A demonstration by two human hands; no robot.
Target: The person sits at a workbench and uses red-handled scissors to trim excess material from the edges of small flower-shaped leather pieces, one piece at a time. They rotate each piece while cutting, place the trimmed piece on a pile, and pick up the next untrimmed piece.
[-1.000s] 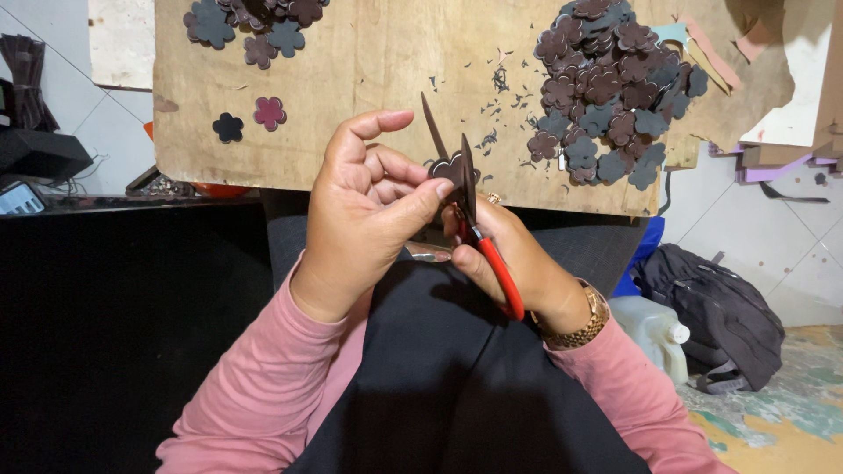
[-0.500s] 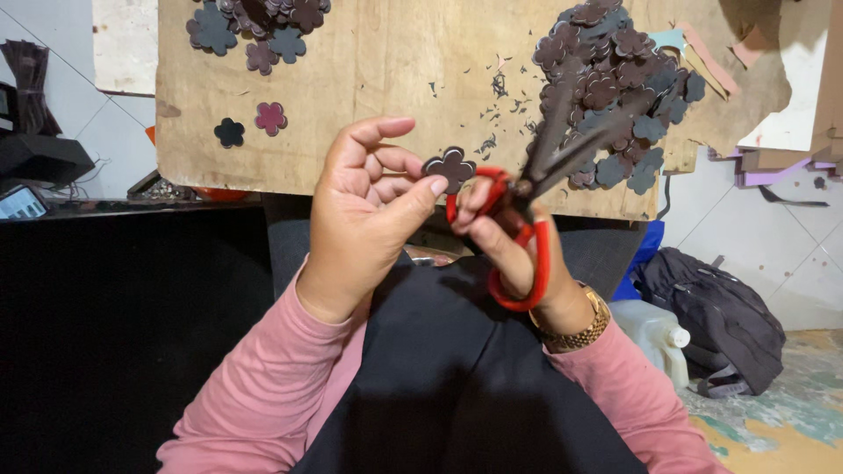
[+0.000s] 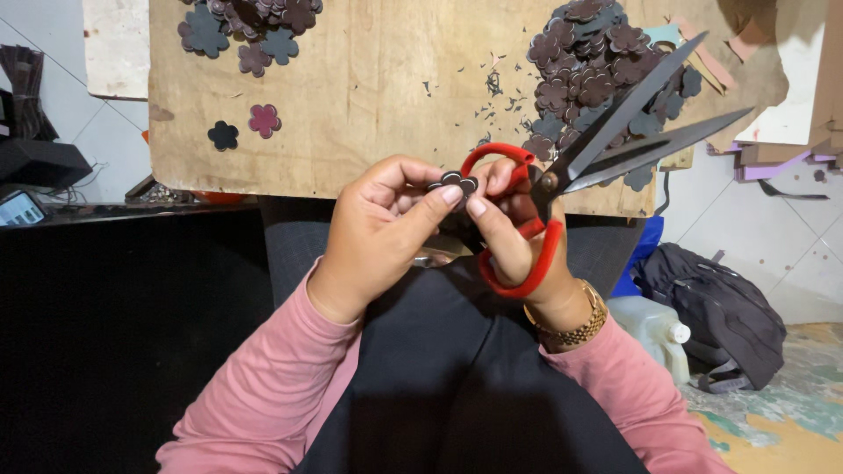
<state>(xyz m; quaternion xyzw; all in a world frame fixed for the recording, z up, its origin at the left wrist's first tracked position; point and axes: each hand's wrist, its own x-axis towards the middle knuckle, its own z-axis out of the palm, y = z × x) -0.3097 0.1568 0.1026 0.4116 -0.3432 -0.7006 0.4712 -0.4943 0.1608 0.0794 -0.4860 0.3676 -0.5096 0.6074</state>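
My left hand (image 3: 378,228) pinches a small dark flower-shaped cutout (image 3: 454,183) between thumb and fingertips, just off the near edge of the wooden tabletop (image 3: 369,96), above my lap. My right hand (image 3: 509,237) meets it there, its fingertips touching the same cutout, while its fingers stay hooked through the red handles of a big pair of scissors (image 3: 562,175). The dark blades stand open and point up and away toward the right, over the far right part of the tabletop.

A heap of dark flower cutouts (image 3: 597,70) lies near the tabletop's right edge, under the blades, with small dark scraps beside it. Another cluster (image 3: 255,26) sits at the far left corner. Two single flowers, one black (image 3: 223,135) and one maroon (image 3: 264,120), lie near the left edge. A dark backpack (image 3: 711,307) and a plastic jug (image 3: 654,329) rest on the floor at my right.
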